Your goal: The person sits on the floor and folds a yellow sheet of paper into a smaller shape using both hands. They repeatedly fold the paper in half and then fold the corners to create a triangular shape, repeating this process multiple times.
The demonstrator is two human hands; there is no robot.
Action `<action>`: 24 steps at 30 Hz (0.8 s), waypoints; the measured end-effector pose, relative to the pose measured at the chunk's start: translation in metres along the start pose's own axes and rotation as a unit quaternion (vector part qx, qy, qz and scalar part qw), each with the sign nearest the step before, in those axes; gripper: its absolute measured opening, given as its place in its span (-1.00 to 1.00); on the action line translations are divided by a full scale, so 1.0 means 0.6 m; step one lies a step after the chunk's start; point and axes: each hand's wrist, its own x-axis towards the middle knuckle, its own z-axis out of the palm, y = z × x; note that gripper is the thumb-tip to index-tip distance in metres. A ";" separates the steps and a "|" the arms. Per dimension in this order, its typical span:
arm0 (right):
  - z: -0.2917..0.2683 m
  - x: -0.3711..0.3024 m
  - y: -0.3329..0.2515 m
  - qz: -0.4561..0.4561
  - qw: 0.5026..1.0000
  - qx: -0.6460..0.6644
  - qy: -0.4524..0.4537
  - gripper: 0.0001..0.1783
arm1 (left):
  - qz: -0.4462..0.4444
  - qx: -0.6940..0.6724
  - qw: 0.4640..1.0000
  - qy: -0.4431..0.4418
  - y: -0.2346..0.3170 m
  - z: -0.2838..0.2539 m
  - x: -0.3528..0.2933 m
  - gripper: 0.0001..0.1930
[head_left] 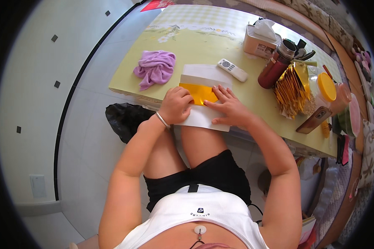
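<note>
A shiny gold foil sheet (200,92) lies across white card or paper (204,118) at the table's near edge, with more white paper (207,72) showing beyond it. My left hand (175,104), with a bracelet at the wrist, is curled over the foil's left end; its fingertips are partly hidden. At the other end, my right hand (230,107) rests with fingers spread, fingertips touching the foil and the white card. The near part of the card reaches over the table edge above my thighs.
A purple cloth (155,68) lies left, a white remote control (232,69) just beyond the paper. To the right stand a tissue box (259,43), a dark red flask (276,64), a stack of gold foil pieces (291,89), a yellow-lidded jar (326,87) and a phone (314,120). A black bag (126,120) hangs below the table edge.
</note>
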 end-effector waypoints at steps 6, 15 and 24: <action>-0.028 -0.005 0.020 -0.032 0.998 0.053 -0.032 -0.41 | 0.134 0.106 0.985 -0.001 -0.018 0.005 -0.012 -0.78; 0.035 0.008 -0.067 -0.014 0.970 0.030 0.240 -0.81 | 0.012 -0.069 0.997 0.029 0.020 0.028 -0.020 -0.80; 0.065 0.040 -0.104 0.161 0.928 0.046 0.334 -0.85 | -0.197 -0.185 0.961 0.060 -0.026 0.035 -0.023 -0.61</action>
